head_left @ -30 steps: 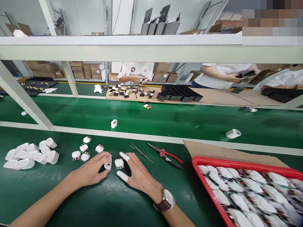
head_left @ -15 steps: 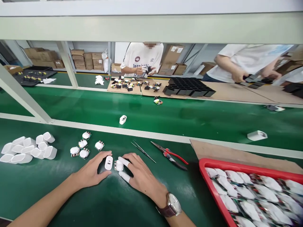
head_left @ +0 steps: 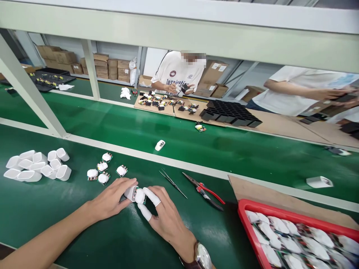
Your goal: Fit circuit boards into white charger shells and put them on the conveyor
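Observation:
Between thumb and fingers, my left hand (head_left: 113,198) grips a white plastic charger housing (head_left: 130,193), turned so its opening faces right. White-capped fingertips of my right hand (head_left: 162,209) pinch a small circuit board assembly (head_left: 140,196) covered in white material. Its left end is at the housing's mouth; how far it reaches inside I cannot tell. Several similar board assemblies (head_left: 102,166) lie just beyond my left hand. Farther left stands a group of white housings (head_left: 39,166).
Tweezers (head_left: 174,183) and red-and-black pliers (head_left: 203,190) lie beyond my right hand. A red tray (head_left: 248,224) of board assemblies stands at right. A green conveyor belt (head_left: 117,123) runs past, carrying a white housing (head_left: 159,145). Two co-workers (head_left: 179,74) work opposite.
My left hand has turned the housing so its opening faces the board. My right hand has brought the board against that opening. The camera view has tilted.

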Action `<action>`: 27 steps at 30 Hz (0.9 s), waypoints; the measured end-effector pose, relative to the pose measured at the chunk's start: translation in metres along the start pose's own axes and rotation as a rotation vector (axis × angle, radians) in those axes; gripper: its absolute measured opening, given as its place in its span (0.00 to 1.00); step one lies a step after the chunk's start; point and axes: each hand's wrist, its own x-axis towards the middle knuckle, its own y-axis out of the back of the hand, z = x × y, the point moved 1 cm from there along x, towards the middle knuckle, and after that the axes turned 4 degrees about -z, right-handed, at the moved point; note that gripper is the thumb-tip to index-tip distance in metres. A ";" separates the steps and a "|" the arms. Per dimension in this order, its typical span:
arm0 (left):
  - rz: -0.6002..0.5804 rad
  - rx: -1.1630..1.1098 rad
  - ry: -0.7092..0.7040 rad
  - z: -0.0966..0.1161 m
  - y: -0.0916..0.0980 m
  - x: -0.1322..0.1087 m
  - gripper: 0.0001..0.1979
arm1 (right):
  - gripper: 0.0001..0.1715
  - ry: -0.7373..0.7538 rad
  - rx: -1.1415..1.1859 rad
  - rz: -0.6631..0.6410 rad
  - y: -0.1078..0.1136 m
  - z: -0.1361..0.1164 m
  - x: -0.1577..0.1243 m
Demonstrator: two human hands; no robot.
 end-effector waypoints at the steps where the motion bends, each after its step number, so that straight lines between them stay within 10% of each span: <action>1: 0.002 0.005 0.001 0.000 0.000 0.000 0.32 | 0.33 0.005 -0.004 0.001 -0.001 0.000 0.000; 27: -0.092 -0.180 0.131 0.005 -0.009 -0.003 0.34 | 0.20 0.036 0.010 -0.136 -0.002 -0.004 0.008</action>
